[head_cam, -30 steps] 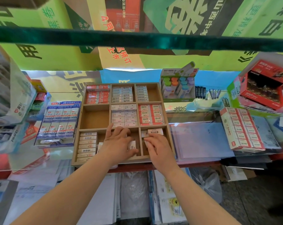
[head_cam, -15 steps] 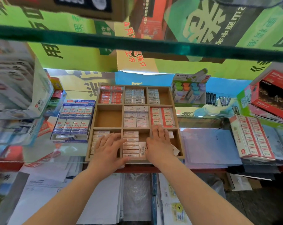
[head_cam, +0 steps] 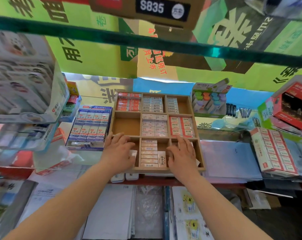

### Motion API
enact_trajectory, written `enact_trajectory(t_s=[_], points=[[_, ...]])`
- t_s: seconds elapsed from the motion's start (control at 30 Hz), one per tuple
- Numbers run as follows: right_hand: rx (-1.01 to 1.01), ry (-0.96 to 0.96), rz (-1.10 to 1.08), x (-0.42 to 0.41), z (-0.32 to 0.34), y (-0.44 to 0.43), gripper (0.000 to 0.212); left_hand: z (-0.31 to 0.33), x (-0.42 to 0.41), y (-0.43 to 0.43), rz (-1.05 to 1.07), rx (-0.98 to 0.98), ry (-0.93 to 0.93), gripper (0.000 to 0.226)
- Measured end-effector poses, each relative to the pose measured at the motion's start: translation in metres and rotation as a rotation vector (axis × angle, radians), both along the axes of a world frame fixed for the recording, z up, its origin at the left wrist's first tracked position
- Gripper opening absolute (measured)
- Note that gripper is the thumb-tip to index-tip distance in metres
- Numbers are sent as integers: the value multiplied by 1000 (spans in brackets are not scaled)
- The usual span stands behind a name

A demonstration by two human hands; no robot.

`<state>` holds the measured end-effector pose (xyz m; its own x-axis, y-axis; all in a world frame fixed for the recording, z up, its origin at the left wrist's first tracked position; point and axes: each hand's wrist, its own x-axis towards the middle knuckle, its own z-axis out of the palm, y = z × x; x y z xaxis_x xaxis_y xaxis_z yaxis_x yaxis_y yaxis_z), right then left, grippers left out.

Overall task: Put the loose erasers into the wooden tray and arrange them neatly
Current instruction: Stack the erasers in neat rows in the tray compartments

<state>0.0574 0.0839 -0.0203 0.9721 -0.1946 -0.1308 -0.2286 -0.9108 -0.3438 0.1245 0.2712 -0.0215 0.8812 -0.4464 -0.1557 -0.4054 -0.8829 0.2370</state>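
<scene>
Left hand (head_cam: 120,150): palm down over the near-left compartment of the wooden tray (head_cam: 201,168), fingers spread loosely and reaching toward the divider; a white eraser (head_cam: 133,154) peeks out under the fingertips, hard to tell whether pinched or only touched.
Right hand (head_cam: 182,154): palm down over the near-right compartment, fingers a little apart and flat, clamped on nothing visible; whatever lies beneath mostly hidden, one pale corner showing at the right edge.
Near-middle compartment: stack of pale erasers (head_cam: 149,152) lying flat in a tidy column, with one eraser standing on edge (head_cam: 161,159) just beside it on the right, next to the right hand.
Middle row: left compartment bare wood (head_cam: 127,126); centre filled with white erasers (head_cam: 154,124) in two columns; right holding red-and-white packs (head_cam: 181,126).
Far row: red packs (head_cam: 128,102) at left, pale blue-labelled erasers (head_cam: 152,103) in the centre, a single column of erasers (head_cam: 172,104) in the right compartment with bare wood beside it.
Tray position: resting on the glass counter (head_cam: 233,160), near edge at the counter's front.
Left of tray: open display box of blue-and-white erasers (head_cam: 90,125), just beside the tray.
Right of tray: long red-and-white box of erasers (head_cam: 272,151), well apart, tilted on the counter.
Behind tray: green box of pastel-coloured items (head_cam: 210,99).
</scene>
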Motion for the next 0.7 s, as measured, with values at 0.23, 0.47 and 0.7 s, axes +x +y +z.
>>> enact_trajectory(t_s=[0.23,0.47,0.7], points=[[53,-25,-47,-16,4,-7,28,-2,6,-9,27,99,-34,30],[98,-18,-83,-22,7,-13,33,-2,3,-5,56,66,-8,29],[192,-120,-237,-24,15,-39,29,4,-10,-10,133,-130,-114,23]])
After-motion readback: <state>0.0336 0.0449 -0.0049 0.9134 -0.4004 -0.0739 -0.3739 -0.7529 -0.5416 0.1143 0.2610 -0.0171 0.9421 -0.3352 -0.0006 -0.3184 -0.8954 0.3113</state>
